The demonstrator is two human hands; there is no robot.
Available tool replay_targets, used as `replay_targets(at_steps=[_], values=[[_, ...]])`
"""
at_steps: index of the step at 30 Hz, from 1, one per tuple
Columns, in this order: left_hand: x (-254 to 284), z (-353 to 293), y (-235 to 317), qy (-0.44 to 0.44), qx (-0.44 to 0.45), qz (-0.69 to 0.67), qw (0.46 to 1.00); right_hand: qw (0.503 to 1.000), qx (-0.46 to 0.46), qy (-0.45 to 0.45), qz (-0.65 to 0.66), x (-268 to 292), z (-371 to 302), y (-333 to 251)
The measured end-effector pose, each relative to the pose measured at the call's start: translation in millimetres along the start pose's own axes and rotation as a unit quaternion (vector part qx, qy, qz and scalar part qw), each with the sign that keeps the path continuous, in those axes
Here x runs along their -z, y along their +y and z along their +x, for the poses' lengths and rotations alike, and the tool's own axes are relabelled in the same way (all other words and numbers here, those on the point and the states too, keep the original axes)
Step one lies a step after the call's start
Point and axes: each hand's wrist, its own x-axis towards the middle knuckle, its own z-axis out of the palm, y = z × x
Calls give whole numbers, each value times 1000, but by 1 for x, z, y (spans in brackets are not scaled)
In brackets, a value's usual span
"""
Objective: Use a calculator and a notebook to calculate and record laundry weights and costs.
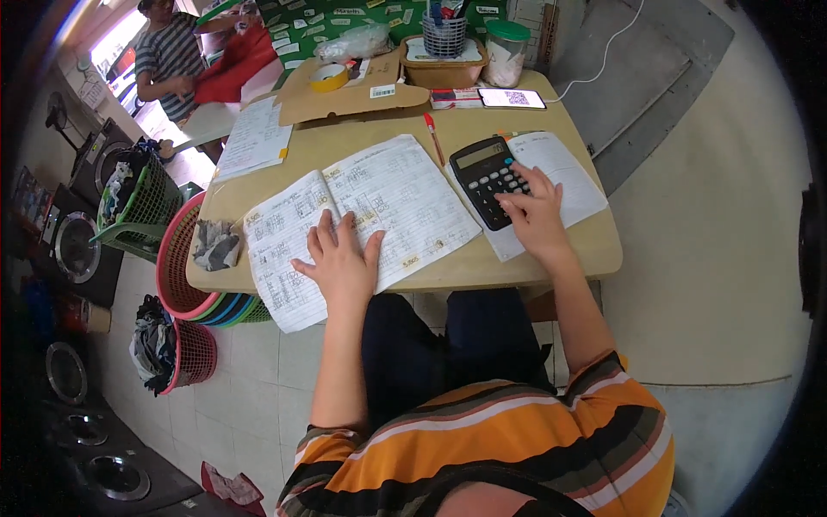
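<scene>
My left hand [343,263] lies with fingers spread on an open notebook [413,194] full of handwriting and small boxed figures. Its pages reach over the table's front edge at the left. Over a black calculator [472,178] is my right hand [538,211], fingers apart and reaching onto the keys; it holds nothing. The calculator rests tilted on white paper sheets [564,172]. A red-capped pen [433,138] lies between the notebook and the calculator.
Flattened cardboard [353,105] with yellow tape [328,78], a phone [513,99], a basket [444,76] and a green-lidded jar [506,56] line the table's back. A grey crumpled cloth [215,245] sits at the left edge. Laundry baskets [196,351] stand left; a person [168,65] handles red cloth beyond.
</scene>
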Motion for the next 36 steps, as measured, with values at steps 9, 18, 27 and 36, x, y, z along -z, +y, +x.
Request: replay_targets(at_steps=[9, 18, 27, 36], values=[[4, -1, -1, -1, 20, -5, 1000, 980, -32, 111, 164, -2, -12, 29], [1, -3, 1, 11, 16, -17, 1000, 998, 6, 64, 12, -4, -14, 43], [-1, -43, 4, 32, -33, -26, 999, 989, -33, 69, 127, -6, -9, 33], [-1, -50, 3, -4, -28, -9, 1000, 986, -4, 25, 162, -12, -10, 29]])
